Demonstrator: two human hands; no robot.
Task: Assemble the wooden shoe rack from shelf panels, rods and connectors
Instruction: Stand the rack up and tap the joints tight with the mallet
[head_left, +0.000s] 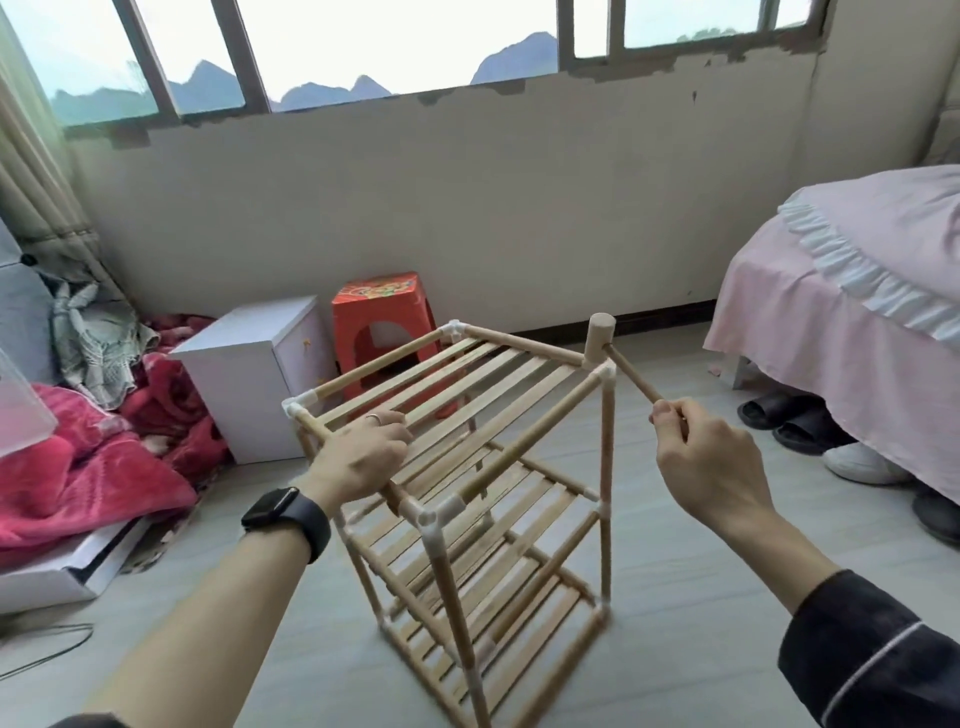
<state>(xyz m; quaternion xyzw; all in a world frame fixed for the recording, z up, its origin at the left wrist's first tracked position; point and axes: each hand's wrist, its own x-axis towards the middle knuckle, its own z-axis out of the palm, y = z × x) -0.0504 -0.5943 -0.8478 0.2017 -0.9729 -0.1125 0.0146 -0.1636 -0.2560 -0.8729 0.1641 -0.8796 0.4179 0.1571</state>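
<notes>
The wooden shoe rack stands upright on the floor in front of me, with three slatted shelves, round rods and white corner connectors. My left hand lies on the top shelf's left side, fingers curled over the slats and the left rod. My right hand grips the handle of a small wooden mallet. The mallet's head sits just above the rack's far right top corner connector.
A white cabinet and an orange plastic stool stand behind the rack by the wall. Red blankets and a white box lie at left. A bed with pink cover and shoes are at right.
</notes>
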